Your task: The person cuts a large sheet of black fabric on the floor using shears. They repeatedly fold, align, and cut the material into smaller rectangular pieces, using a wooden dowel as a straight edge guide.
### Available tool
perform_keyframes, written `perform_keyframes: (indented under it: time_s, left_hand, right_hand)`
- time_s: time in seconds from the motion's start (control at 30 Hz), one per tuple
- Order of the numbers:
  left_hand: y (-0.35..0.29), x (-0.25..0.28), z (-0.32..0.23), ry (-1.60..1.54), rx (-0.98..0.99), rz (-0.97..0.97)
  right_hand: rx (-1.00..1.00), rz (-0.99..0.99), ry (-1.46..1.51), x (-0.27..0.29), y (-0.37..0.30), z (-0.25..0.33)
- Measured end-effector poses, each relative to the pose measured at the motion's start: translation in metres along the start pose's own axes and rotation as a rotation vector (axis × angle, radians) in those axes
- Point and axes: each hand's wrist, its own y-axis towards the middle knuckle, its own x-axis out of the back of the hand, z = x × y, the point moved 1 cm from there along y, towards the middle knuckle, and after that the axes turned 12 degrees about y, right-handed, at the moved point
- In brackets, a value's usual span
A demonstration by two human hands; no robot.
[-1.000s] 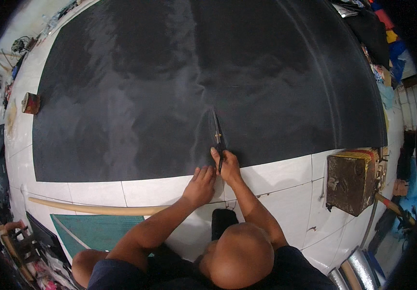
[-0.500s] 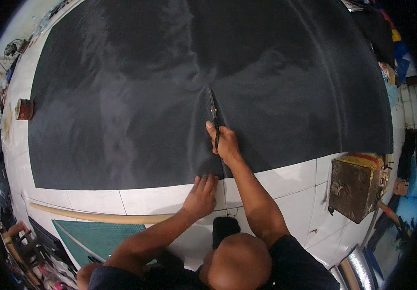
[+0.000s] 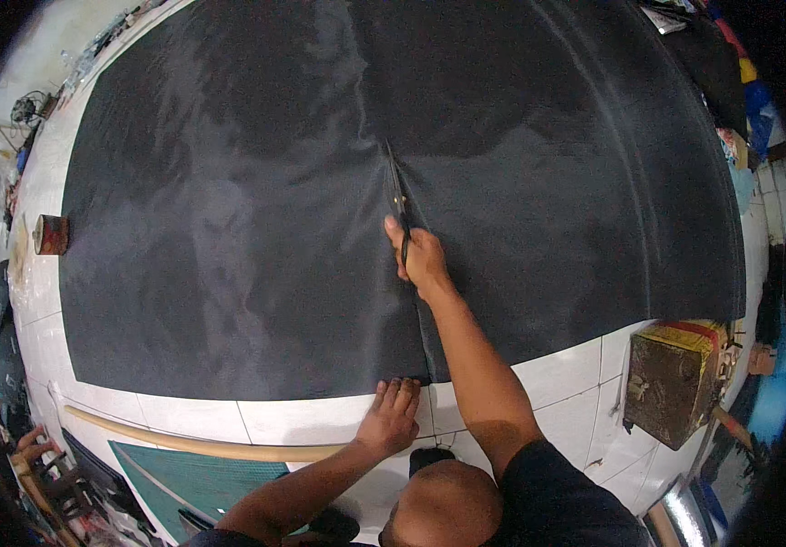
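Observation:
A large black sheet, smooth and fabric-like, is spread over the floor before me. My right hand grips a pair of black-handled scissors, the blades pointing away from me into the middle of the sheet. A cut line runs from the sheet's near edge up to the scissors, and the material is rumpled around the blades. At that near edge, just left of the cut, my left hand rests with its fingertips on the sheet, fingers slightly apart; its thumb is hidden.
A long tan pole lies on the white tiled floor beside a green mat. A rusty can stands at the sheet's left edge. A worn box sits by its near right corner. Clutter lines both sides.
The scissors and my right hand have advanced farther into the sheet, lengthening the cut. My left hand has stayed by the near edge. The whole view has shifted, so the edge appears lower.

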Motion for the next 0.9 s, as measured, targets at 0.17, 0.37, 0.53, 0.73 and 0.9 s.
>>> perform_keyframes:
  time_s: [0.17,0.37,0.53,0.73,0.9]
  left_hand:
    - [-0.002,-0.009,0.000,0.024,-0.005,-0.017]
    - [-0.006,-0.005,0.003,-0.022,-0.023,-0.003]
    - [-0.001,-0.005,0.004,0.019,-0.049,0.011]
    - [-0.003,-0.007,0.004,-0.005,-0.023,0.015]
    - [-0.006,-0.006,0.006,-0.027,-0.038,0.047]
  right_hand:
    - [0.037,-0.038,-0.075,-0.006,0.005,0.000]
    - [-0.014,-0.067,-0.023,-0.015,0.023,0.012]
    - [-0.012,-0.008,0.028,-0.026,0.075,0.053]
    - [0.084,-0.008,0.012,-0.032,0.095,0.044]
    - [0.044,0.010,0.015,-0.043,0.123,0.063]
